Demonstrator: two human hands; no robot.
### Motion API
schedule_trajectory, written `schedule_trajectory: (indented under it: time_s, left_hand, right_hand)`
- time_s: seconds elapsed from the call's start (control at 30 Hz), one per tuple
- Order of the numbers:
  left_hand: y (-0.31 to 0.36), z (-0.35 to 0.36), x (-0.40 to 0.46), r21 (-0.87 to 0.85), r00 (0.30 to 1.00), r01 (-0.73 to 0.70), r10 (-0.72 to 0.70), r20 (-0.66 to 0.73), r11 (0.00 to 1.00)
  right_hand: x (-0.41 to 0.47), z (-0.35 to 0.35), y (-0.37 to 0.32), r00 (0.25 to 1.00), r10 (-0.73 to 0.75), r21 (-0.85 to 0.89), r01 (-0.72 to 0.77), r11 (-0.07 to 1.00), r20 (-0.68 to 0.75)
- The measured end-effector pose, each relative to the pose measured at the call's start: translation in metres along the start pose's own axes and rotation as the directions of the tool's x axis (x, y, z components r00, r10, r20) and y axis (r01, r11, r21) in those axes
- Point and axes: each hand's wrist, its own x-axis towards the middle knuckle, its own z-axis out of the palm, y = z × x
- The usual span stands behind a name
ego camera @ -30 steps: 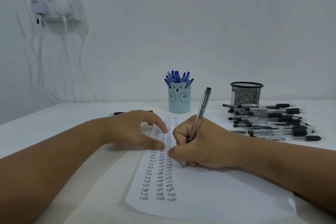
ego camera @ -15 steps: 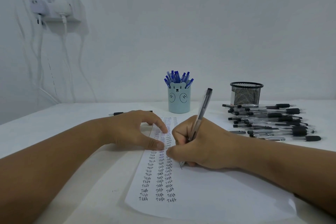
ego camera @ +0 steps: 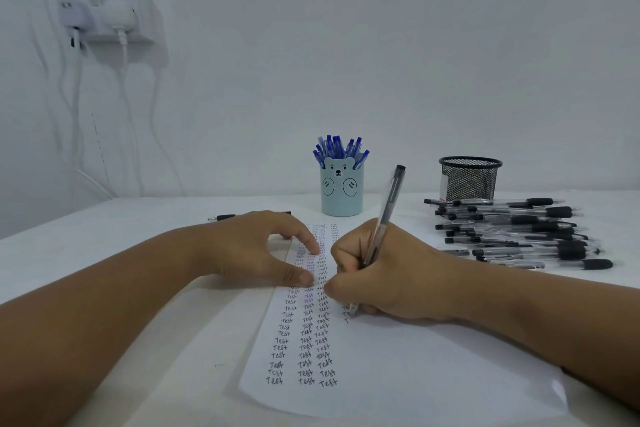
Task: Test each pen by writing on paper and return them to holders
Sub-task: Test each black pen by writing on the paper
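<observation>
My right hand [ego camera: 391, 277] grips a clear black-capped pen [ego camera: 386, 215], its tip on the white paper [ego camera: 415, 378] where a fresh "T" sits below two short marks. Columns of the word "Test" fill the sheet's left part. My left hand [ego camera: 256, 250] rests on the paper's left edge, thumb and forefinger pressing it down. A light blue bear holder [ego camera: 341, 192] full of blue pens stands behind the sheet. To the right stands a black mesh holder [ego camera: 470, 178], with a pile of black pens [ego camera: 519, 232] lying in front of it.
One black pen [ego camera: 221, 217] lies on the white table [ego camera: 86, 246] behind my left hand. A wall-mounted power strip [ego camera: 104, 15] with plugs and hanging cables is at the upper left. The wall runs close behind the holders.
My right hand has shifted slightly as the pen writes; a new "T" now shows on the paper in the fourth column. My left hand has stayed put.
</observation>
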Motion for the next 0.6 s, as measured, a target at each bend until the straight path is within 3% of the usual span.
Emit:
schedule_trajectory:
  time_s: [0.6]
  left_hand:
    - [0.0009,0.0003,-0.0002,0.003,1.000,0.013,-0.013,-0.004,1.000]
  right_hand:
    - [0.0009,-0.0009,0.0014,0.998,-0.051,-0.050,0.052,0.997,0.021]
